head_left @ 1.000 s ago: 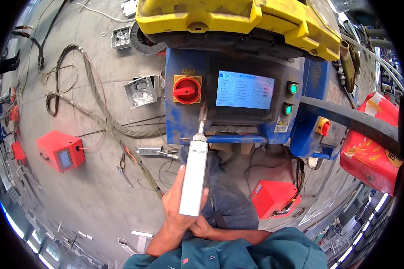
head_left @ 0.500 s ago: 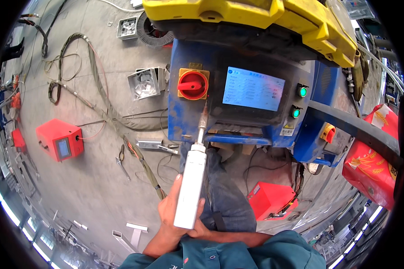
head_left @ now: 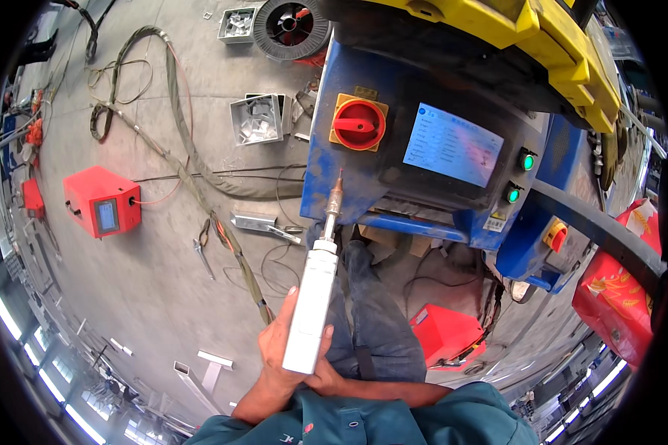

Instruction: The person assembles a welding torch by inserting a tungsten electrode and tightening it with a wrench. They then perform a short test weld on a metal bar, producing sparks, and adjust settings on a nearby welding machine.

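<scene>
A white, box-bodied welding gun [head_left: 312,311] with a metal tube and a copper-coloured nozzle is held in front of me, its tip pointing away toward the blue machine [head_left: 326,167]. My left hand [head_left: 276,345] wraps round its left side near the back end. On the other side is my right hand [head_left: 325,371], closed against the rear of the gun; most of its fingers are hidden beneath the body. Just beyond the nozzle, the machine's front carries a red rotary switch [head_left: 359,124] on a yellow plate, a lit screen [head_left: 453,144] and two green-lit buttons [head_left: 527,161].
A yellow-and-black case [head_left: 527,44] sits on top of the machine. Left on the floor lie a sleeved cable [head_left: 174,111], a red box with a screen [head_left: 100,200] and bins of metal pieces [head_left: 256,121]. Another red box [head_left: 449,334] stands right of my legs.
The view has shifted, so the machine sits further right and the wire spool shows more fully. The gun stays in both hands, its tip now below and left of the red switch.
</scene>
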A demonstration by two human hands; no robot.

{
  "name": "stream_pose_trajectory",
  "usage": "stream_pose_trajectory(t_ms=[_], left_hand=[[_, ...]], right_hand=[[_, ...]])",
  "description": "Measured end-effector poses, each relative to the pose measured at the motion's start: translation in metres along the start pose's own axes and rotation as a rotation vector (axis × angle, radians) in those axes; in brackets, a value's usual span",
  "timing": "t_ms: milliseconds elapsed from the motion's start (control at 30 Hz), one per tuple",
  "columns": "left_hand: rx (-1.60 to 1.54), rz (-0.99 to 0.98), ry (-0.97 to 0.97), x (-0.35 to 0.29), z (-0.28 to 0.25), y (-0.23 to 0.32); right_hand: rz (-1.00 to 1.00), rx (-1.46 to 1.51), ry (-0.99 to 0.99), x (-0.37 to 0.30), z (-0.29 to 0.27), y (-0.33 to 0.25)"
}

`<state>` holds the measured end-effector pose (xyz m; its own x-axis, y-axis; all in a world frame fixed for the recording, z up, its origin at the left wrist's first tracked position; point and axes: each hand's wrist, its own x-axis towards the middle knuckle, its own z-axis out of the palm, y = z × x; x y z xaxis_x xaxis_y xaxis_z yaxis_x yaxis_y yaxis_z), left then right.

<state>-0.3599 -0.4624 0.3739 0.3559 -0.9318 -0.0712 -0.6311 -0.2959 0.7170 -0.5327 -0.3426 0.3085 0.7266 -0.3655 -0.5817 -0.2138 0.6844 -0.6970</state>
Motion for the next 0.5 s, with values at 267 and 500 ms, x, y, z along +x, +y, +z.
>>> stream_pose_trajectory(t_ms=[267, 500], left_hand=[[-0.077, -0.069, -0.029, -0.0058, -0.005, -0.0057], [-0.081, -0.105, -0.035, -0.0068, -0.004, -0.0031]], right_hand=[[0.021, -0.012, -0.044, 0.0008, 0.003, 0.0002], [0.0, -0.013, -0.043, 0.0027, 0.0013, -0.0031]])
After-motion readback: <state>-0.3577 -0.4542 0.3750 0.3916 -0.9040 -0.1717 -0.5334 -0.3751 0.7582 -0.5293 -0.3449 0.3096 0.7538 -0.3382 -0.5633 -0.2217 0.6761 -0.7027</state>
